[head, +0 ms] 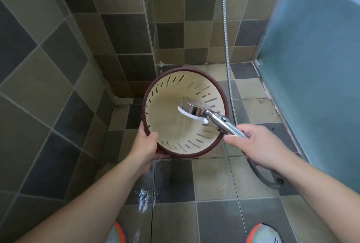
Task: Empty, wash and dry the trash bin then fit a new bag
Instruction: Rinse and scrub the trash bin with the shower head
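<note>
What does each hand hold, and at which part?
Left hand grips the trash bin by its dark rim; right hand holds the shower head by its handle.

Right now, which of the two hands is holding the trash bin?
The left hand: it grips the dark red rim of the trash bin at its lower left. The right hand holds the shower head handle instead.

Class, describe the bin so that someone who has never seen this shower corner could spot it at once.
Start at the tiled corner where the walls meet the floor. In front of it the left hand holds the bin tilted, its mouth facing the camera, while the right hand aims a shower head inside. It alone is round: cream, slotted, dark red rim.
</note>
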